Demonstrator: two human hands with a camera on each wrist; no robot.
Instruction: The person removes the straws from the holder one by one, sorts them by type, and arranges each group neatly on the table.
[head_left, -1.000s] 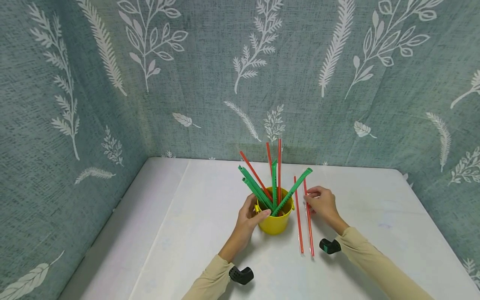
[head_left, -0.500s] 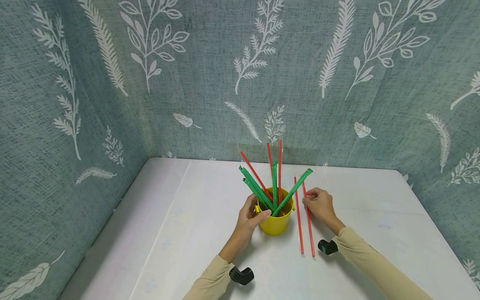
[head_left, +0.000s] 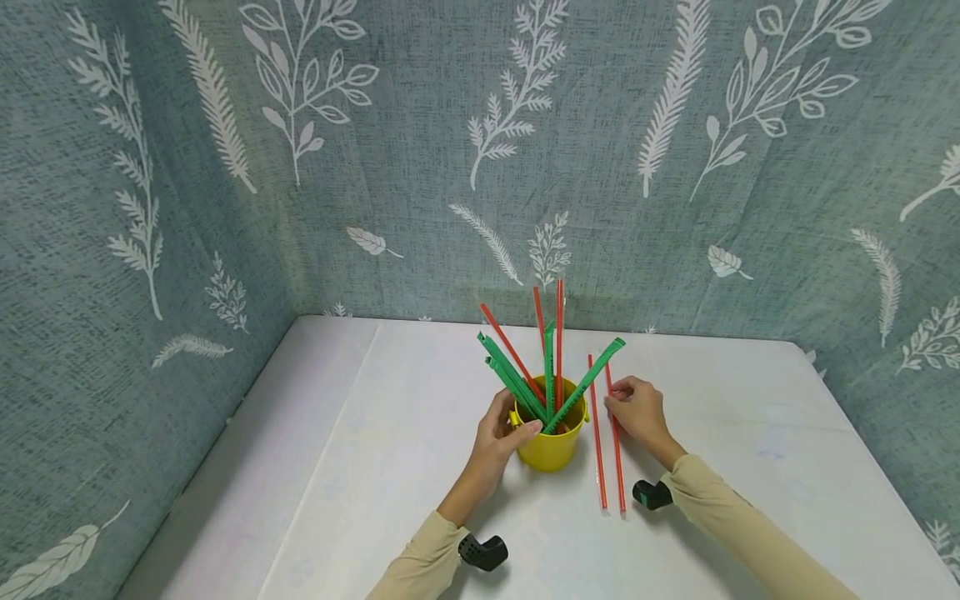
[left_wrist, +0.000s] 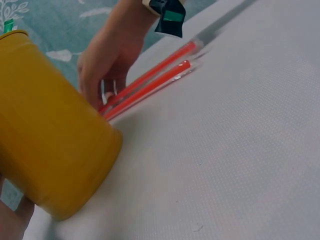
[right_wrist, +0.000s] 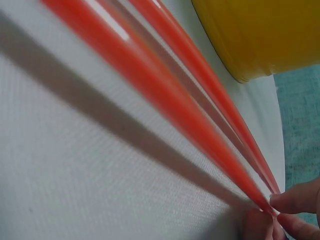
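Observation:
My left hand [head_left: 491,442] holds the small yellow bucket [head_left: 550,454] by its left side, with the thumb near the front rim. Green wrapped straws [head_left: 591,379] and red straws [head_left: 502,337] lean out of the bucket. My right hand [head_left: 639,414] pinches the upper part of a red straw [head_left: 618,471] to the right of the bucket. A second red straw [head_left: 599,458] lies between that straw and the bucket. Seen from the right wrist, the pinched straw [right_wrist: 185,115] has a shadow beside it, and the fingertips [right_wrist: 295,197] close on its far end.
A white table [head_left: 382,467] lies under everything, with a crease on its left side. Grey-green cloth with white leaf prints [head_left: 420,167] hangs behind the table and on its sides. A black wrist device [head_left: 483,552] sits at the left cuff, another [head_left: 651,495] at the right.
My right hand, still at the outer red straw, has shifted slightly left. That straw's top has moved a little left too. The left hand and bucket stay put.

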